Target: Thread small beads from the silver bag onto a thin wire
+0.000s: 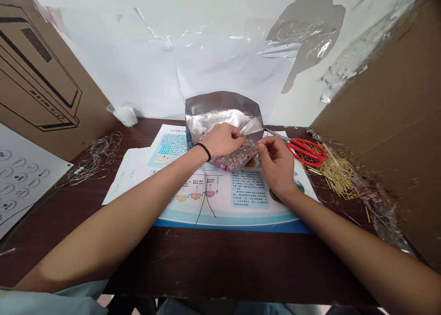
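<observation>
Pressure from the left hand (222, 141), fingers curled, could spill the open silver foil bag (223, 103) toward six o'clock — right hand (278, 168) narrow, both holds unclear.

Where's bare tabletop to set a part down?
Dark tabletop between the printed sheet's blue edge and the table's front edge, right of the green thread. Crowded: red-handled scissors, gold rods, plastic film at right; tangled clear thread at left; foil bead bag, left hand, right hand centrally.

We count two hands (222, 140) (277, 165), one wristband (206, 150), one bag (223, 104), one pair of scissors (308, 152), many beads (229, 161) and many gold sticks (339, 170).
</observation>
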Available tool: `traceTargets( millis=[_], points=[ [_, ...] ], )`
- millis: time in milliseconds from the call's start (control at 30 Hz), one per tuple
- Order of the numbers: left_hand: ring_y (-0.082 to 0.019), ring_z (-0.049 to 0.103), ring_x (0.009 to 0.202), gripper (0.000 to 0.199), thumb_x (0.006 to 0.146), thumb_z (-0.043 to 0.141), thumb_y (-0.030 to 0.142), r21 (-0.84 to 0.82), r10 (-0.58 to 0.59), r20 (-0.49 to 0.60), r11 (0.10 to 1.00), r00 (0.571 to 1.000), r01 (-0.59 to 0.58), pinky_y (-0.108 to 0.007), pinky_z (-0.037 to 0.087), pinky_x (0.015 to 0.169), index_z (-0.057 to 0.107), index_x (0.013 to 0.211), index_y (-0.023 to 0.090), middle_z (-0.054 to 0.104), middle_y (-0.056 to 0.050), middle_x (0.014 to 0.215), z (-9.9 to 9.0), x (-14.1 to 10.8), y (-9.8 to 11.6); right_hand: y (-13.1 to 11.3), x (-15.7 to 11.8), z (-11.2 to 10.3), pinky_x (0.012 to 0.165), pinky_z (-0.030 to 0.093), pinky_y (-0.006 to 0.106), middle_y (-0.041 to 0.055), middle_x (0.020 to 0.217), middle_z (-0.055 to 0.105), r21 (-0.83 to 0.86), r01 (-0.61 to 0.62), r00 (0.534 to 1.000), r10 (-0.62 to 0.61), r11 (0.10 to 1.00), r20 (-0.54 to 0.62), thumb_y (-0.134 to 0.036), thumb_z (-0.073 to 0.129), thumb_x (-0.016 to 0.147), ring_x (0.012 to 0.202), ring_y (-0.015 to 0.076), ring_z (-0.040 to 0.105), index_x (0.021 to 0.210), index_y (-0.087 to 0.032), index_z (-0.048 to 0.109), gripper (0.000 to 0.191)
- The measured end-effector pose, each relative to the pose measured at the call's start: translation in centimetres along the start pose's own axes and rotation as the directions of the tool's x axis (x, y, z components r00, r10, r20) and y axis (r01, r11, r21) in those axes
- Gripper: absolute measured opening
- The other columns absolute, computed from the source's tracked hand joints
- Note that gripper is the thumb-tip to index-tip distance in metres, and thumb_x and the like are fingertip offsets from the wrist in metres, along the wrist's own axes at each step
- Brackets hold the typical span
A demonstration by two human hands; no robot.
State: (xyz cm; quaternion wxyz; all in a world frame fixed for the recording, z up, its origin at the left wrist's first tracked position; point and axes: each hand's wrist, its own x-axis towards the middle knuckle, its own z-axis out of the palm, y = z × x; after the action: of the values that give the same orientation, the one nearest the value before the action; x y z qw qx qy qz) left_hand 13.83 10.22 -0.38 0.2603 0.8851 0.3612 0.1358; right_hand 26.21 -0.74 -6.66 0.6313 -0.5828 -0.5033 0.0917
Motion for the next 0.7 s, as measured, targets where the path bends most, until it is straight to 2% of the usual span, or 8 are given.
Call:
traceTargets(
  millis=[100,233,367,533,700],
  points=[
    [-0.01,0.049,0.062,0.019,0.079,0.053,0.028,-0.099,-0.075,0.015,0.992,0.997,0.076,-0.027,0.036,0.058,0.062,0.068,0.015,0.065,-0.004,0.073,-0.1,0.1,0.1,0.0,0.0,-0.1,0.063,0.042,0.029,-0.0005,0.078,0.058,-0.015,0.027,1.0,-0.027,1.0,0.006,-0.029,0.054,0.088,0.068,0.012,0.051,0.086,-0.022,0.056,0.007],
    [-0.01,0.05,0.057,0.016,0.082,0.05,0.024,-0.058,-0.1,0.081,0.993,0.992,0.104,-0.026,0.037,0.058,0.063,0.076,0.015,0.066,-0.005,0.07,-0.1,0.1,-0.2,-0.1,0.0,-0.1,0.062,0.042,0.029,-0.0006,0.077,0.058,-0.02,0.031,1.0,-0.03,0.999,0.009,-0.028,0.054,0.088,0.067,0.0117,0.05,0.084,-0.022,0.056,0.007],
    [-0.012,0.058,0.07,0.017,0.079,0.053,0.016,0.087,0.0,0.071,0.996,0.997,-0.006,-0.025,0.041,0.066,0.066,0.09,0.014,0.069,-0.005,0.082,-0.2,-0.1,-0.7,-0.2,0.0,0.0,0.061,0.042,0.029,-0.0003,0.077,0.058,-0.024,0.009,1.0,-0.009,1.0,0.006,-0.029,0.054,0.088,0.066,0.0116,0.05,0.084,-0.022,0.056,0.008],
    [-0.016,0.06,0.085,0.032,0.071,0.058,0.011,0.205,0.116,0.152,0.968,0.982,-0.146,-0.026,0.041,0.073,0.072,0.098,0.016,0.07,-0.006,0.097,-1.5,-0.6,-0.6,-0.2,0.0,0.0,0.06,0.042,0.029,-0.0004,0.076,0.058,-0.021,-0.006,1.0,0.006,1.0,0.01,-0.03,0.055,0.088,0.065,0.0115,0.05,0.084,-0.022,0.056,0.009],
    [-0.014,0.06,0.078,0.018,0.07,0.065,0.017,0.203,0.165,0.385,0.945,0.908,-0.258,-0.025,0.04,0.072,0.077,0.083,0.018,0.071,-0.002,0.084,-2.8,-1.5,0.2,-0.2,0.0,0.1,0.061,0.042,0.029,-0.0004,0.076,0.058,-0.025,-0.007,1.0,0.007,1.0,-0.002,-0.029,0.055,0.088,0.065,0.0117,0.05,0.083,-0.022,0.056,0.008]
  ],
)
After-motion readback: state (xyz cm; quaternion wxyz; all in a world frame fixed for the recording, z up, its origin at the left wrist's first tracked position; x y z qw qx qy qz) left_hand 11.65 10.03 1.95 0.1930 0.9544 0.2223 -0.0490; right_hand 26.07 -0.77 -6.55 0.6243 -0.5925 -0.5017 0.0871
